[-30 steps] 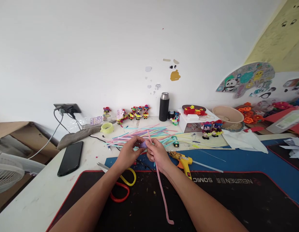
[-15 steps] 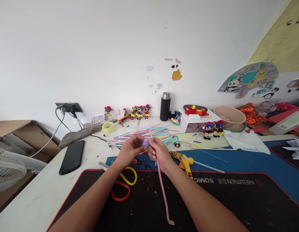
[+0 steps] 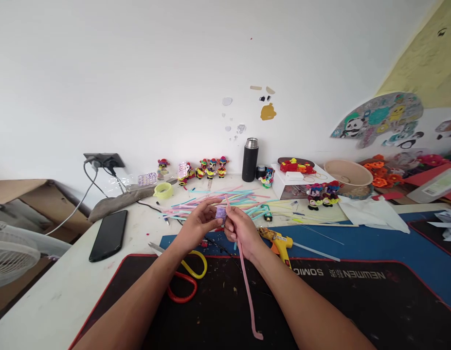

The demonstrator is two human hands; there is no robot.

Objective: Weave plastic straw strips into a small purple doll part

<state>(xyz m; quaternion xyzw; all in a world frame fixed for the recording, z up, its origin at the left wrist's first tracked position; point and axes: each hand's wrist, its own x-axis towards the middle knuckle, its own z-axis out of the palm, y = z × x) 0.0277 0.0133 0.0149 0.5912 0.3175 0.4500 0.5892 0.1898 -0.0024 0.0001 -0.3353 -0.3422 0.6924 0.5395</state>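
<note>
My left hand (image 3: 197, 224) pinches a small purple fuzzy piece (image 3: 221, 213) between thumb and fingertips, above the far edge of the black mat (image 3: 356, 301). My right hand (image 3: 242, 229) is closed round a long pink pipe cleaner (image 3: 247, 287). Its top end pokes up beside the purple piece, and its tail runs down over the mat to a curled tip near the frame's bottom. Both hands touch at the purple piece.
Yellow and red scissors (image 3: 187, 279) lie under my left wrist, a yellow glue gun (image 3: 278, 241) right of my right hand. Coloured straws (image 3: 225, 200), small figures (image 3: 210, 168), a black flask (image 3: 249, 160), a bowl (image 3: 347, 173) stand behind. A phone (image 3: 108, 235) lies left.
The purple piece has turned a little in my left fingers and stands more upright. Both hands have risen slightly and stayed together; the pink pipe cleaner's tail has hardly moved.
</note>
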